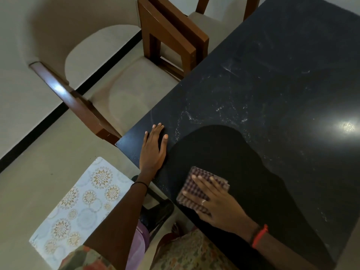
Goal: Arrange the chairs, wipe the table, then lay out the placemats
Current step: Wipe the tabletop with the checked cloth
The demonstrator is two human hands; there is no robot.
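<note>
**Flat on the cloth**

A patterned placemat point(78, 207) lies left, off the worktop point(272, 94). A chair point(124, 90) is tucked against its left edge. My left grip point(153, 149) rests flat by the corner, holding nothing. My right grip point(220, 205), spread flat, presses the checked cloth point(202, 184) near the front edge; open streaked surface lies beyond.

— What's worn on the wrists?
— A thin black band point(139, 184) on the left one, just off the surface's point(272, 84) near edge. On the right one, above the surface, a red thread point(260, 235) beside a dark band.
— Anything else?
— A pale ring point(203, 202) on a right finger, and a floral-print garment point(187, 254) below the surface's edge.
</note>
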